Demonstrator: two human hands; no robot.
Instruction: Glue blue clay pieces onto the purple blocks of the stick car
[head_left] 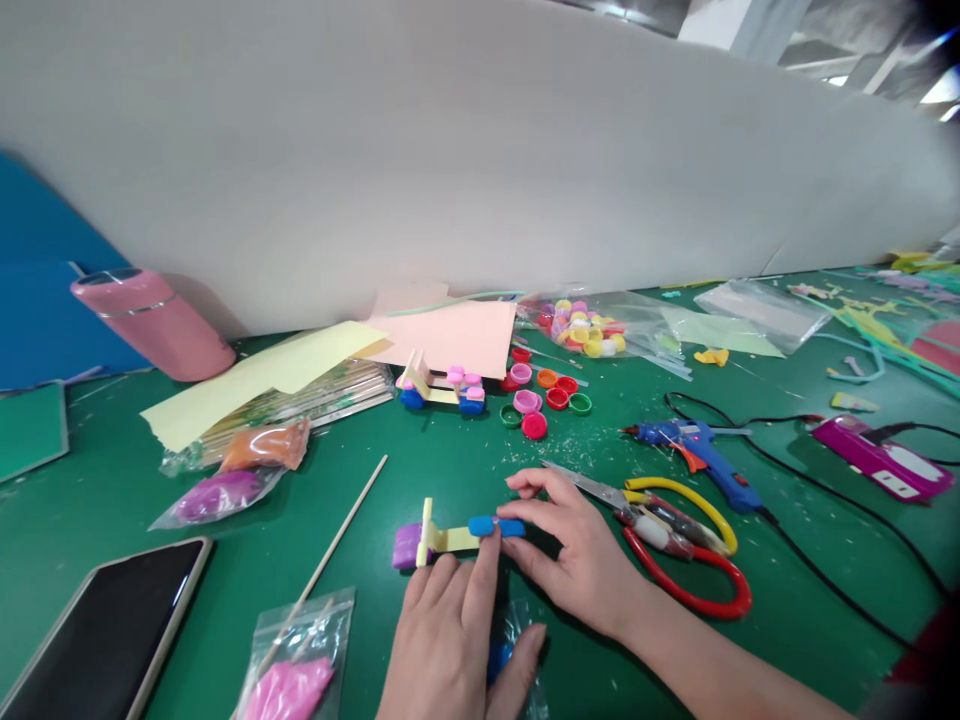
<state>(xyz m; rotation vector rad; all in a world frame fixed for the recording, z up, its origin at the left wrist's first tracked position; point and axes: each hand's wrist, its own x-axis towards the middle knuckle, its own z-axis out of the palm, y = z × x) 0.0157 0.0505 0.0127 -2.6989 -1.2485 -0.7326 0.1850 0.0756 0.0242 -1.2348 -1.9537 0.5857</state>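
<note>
In the head view, our left hand (444,635), thumb spread wide, presses a forefinger on blue clay (511,527) at the end of a yellow strip (457,540), apparently steadying it; our right hand (574,555) pinches its tip, scissors (654,531) just beside, perhaps for easy reach.

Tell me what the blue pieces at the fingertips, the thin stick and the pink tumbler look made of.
Blue pieces: probably modeling clay; smooth, rounded lumps.
Thin stick: likely wood; pale tan, dull.
Pink tumbler: smooth, softly glossy; plastic or painted metal, unclear which.
</note>
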